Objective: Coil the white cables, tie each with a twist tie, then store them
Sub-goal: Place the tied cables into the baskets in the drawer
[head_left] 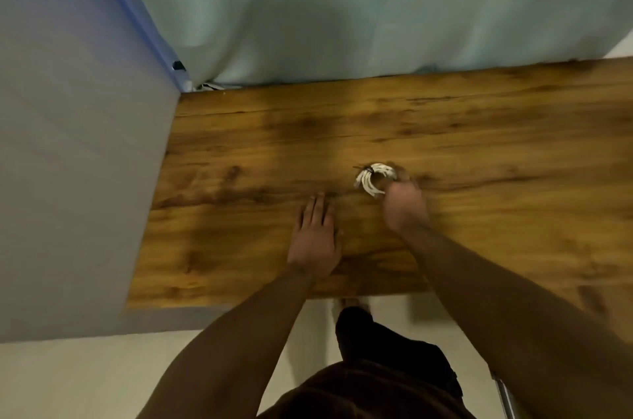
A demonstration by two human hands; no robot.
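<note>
A coiled white cable (pixel 371 180) lies on the wooden table (pixel 239 161), near its middle. A dark twist tie (pixel 363 170) is wrapped round the coil's upper left part, its ends sticking out to the left. My right hand (pixel 406 204) grips the coil at its right, near side, fingers curled round the loops. My left hand (pixel 315 233) rests flat on the table to the left of the coil, fingers straight, holding nothing. The picture is blurred by motion.
A pale green curtain (pixel 342 7) hangs behind the table's far edge. A grey panel (pixel 68 178) stands against the table's left side. The table's near edge (pixel 239 302) runs just behind my forearms, with pale floor (pixel 102 381) below.
</note>
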